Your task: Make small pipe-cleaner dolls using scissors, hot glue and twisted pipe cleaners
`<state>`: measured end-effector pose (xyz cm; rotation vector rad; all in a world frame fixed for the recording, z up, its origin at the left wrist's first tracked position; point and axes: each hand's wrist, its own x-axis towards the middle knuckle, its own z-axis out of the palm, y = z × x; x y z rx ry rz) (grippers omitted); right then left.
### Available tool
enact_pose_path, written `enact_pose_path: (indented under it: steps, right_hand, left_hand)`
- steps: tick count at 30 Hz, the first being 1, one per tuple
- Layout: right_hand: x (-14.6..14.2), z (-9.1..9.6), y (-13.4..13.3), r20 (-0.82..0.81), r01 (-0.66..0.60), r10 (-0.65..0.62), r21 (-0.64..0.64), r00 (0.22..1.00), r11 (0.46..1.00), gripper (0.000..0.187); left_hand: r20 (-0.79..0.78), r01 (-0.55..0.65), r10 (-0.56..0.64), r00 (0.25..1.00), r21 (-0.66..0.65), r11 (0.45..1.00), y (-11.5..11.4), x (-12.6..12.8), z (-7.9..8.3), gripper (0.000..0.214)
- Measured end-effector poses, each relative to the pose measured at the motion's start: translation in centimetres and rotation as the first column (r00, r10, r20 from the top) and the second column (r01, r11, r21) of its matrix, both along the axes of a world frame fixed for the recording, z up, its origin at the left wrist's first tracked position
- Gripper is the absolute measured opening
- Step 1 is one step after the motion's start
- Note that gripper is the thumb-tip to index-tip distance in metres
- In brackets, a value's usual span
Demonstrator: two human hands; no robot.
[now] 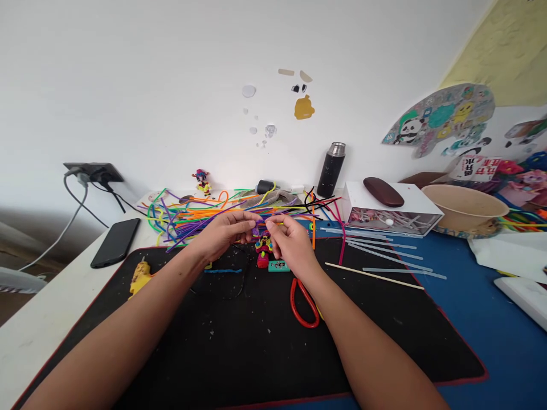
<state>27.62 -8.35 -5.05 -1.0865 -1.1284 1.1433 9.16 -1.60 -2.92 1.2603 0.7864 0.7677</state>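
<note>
My left hand [231, 230] and my right hand [290, 239] meet over the back of the black mat. Between their fingertips is a small purple pipe cleaner piece [258, 229], bent or coiled; its exact shape is too small to make out. Both hands are closed in a pinch on it. Just below them lies a small colourful figure [264, 250] in red, yellow and blue, partly covered by my right hand. Beside it is a teal box-like piece [279, 266]. Red looped handles [305, 307] stick out from under my right wrist; the rest of that tool is hidden.
A heap of coloured pipe cleaners [188, 219] lies behind my hands. A yellow glue gun [141, 277] and a phone [115, 243] are at left. Clear glue sticks [388, 254], a wooden stick [374, 275], a white box [393, 208], a bowl [464, 202] and a thermos [331, 171] stand or lie right.
</note>
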Motion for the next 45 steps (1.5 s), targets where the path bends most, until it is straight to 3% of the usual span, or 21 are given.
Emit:
enact_pose_path:
  steps: [8,13,16,20,25,31,35,41,45]
  right_hand:
    - [-0.1,-0.3,-0.2,0.138,-0.032,0.027,0.029,0.99,0.999,0.022]
    - [-0.2,-0.5,-0.4,0.283,0.007,-0.026,0.069,0.959,0.998,0.018]
    - [0.0,-0.4,-0.4,0.337,0.045,-0.075,0.096,0.939,0.994,0.019]
    - [0.1,-0.2,-0.5,0.421,0.089,-0.151,0.163,0.895,0.983,0.021]
    - [0.0,-0.2,-0.6,0.53,0.1,-0.213,0.234,0.821,0.967,0.016]
    - [-0.1,-0.4,-0.7,0.629,0.082,-0.239,0.269,0.74,0.96,0.012]
    - [-0.1,-0.5,-0.6,0.587,0.076,-0.208,0.241,0.782,0.968,0.013]
    - [0.1,-0.6,-0.2,0.363,0.025,-0.06,0.102,0.93,0.995,0.024]
    - [0.1,-0.5,-0.2,0.233,-0.006,-0.01,0.068,0.972,0.998,0.023]
  left_hand:
    - [0.015,0.039,-0.039,0.999,-0.014,0.999,-0.4,0.2,0.3,0.038]
    - [-0.011,0.085,-0.086,0.996,-0.031,0.996,-0.5,0.3,0.4,0.044]
    - [-0.08,0.114,-0.111,0.991,0.045,0.992,-0.5,0.0,0.9,0.043]
    - [-0.327,0.243,-0.158,0.932,0.237,0.941,-1.0,-0.2,2.1,0.046]
    - [-0.527,0.241,0.006,0.85,0.399,0.885,-2.0,0.2,2.4,0.034]
    - [-0.697,0.292,0.223,0.682,0.539,0.79,-2.9,0.8,2.3,0.03]
    - [-0.696,0.302,0.234,0.679,0.556,0.775,-2.9,0.8,2.5,0.029]
    - [-0.645,0.231,0.218,0.732,0.537,0.811,-2.4,0.5,2.5,0.023]
    - [-0.618,0.221,0.179,0.766,0.514,0.829,-2.3,0.4,2.5,0.023]
